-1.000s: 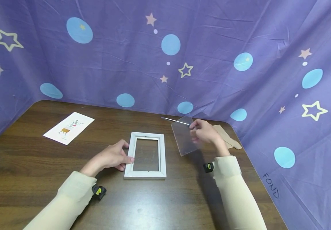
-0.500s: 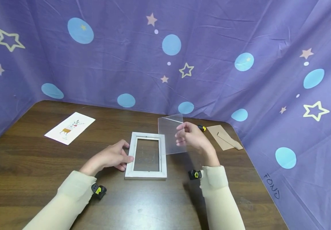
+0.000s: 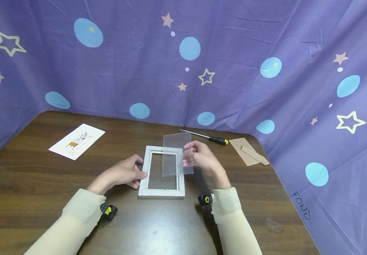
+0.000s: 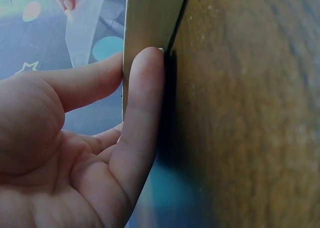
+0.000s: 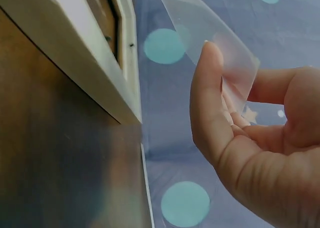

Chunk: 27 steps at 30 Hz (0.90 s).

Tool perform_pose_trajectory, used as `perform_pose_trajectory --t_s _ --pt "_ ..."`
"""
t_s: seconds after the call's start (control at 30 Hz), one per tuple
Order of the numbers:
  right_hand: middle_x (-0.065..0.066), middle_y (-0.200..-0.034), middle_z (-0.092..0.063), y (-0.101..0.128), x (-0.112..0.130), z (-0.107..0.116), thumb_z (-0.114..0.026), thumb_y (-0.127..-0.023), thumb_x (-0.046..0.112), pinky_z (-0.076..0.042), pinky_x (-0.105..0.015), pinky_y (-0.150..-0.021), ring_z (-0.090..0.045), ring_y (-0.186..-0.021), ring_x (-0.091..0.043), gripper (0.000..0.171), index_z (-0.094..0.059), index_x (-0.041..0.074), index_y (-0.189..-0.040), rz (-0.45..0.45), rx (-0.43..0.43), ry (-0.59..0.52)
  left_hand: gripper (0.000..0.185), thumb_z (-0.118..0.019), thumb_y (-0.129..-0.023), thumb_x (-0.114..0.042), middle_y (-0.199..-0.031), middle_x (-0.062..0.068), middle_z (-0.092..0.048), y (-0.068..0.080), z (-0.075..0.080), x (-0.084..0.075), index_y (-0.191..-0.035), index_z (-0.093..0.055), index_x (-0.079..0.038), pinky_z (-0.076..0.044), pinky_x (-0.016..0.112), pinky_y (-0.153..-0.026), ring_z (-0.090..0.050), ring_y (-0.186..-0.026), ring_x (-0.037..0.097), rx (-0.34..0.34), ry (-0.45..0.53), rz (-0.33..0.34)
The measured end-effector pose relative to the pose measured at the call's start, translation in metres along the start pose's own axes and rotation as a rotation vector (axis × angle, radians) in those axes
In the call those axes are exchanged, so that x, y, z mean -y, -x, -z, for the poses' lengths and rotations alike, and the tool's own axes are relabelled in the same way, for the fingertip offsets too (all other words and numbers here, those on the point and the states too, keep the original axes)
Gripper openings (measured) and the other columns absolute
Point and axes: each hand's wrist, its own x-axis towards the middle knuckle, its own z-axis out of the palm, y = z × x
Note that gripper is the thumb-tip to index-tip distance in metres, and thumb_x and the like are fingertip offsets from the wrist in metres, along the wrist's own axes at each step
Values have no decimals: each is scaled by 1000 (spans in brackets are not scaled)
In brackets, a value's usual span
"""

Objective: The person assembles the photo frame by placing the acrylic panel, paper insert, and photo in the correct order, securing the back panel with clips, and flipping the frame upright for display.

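A white picture frame (image 3: 162, 172) lies flat on the brown table (image 3: 27, 184). My left hand (image 3: 123, 173) rests against its left edge, straight fingers touching the frame's side (image 4: 147, 33). My right hand (image 3: 199, 157) pinches a clear plastic sheet (image 3: 175, 154) by its right edge and holds it tilted above the frame's right half. In the right wrist view the clear plastic sheet (image 5: 210, 33) sits between thumb and fingers, above the frame (image 5: 85, 53).
A printed card (image 3: 76, 141) lies at the back left. A screwdriver (image 3: 207, 137) and a brown backing board (image 3: 248, 151) lie at the back right. Purple star-patterned cloth (image 3: 183, 56) walls in the table on three sides.
My right hand has carried the clear sheet leftward from the back right to above the frame, uncovering the screwdriver. The left hand has stayed on the frame.
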Motion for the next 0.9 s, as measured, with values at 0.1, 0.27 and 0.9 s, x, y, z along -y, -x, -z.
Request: perform_pose_trajectory --t_s 0.1,0.27,0.9 --pt "-13 -94 -64 -2 -4 -9 -59 -101 -6 -68 -35 -73 -69 -73 -19 33 -51 -13 -132 -8 21 3 62 -71 -102 -11 -100 19 -64 1 1 1 -148 -35 10 -67 36 -69 -69 -73 22 3 8 1" --pt "-14 -93 -65 -4 -8 -19 -61 -100 -7 -68 -35 -72 -69 -72 -19 36 -49 -12 -133 -24 55 -23 60 -70 -102 -10 -99 19 -64 3 3 2 -147 -35 10 -67 36 -69 -68 -74 21 8 19 -4" --pt "-18 -94 -63 -5 -19 -31 -57 -96 -14 -68 -37 -77 -73 -72 -25 38 -42 -10 -130 -71 149 -61 60 -70 -102 -10 -100 19 -64 0 1 1 -147 -36 10 -67 36 -70 -68 -75 22 13 36 -4"
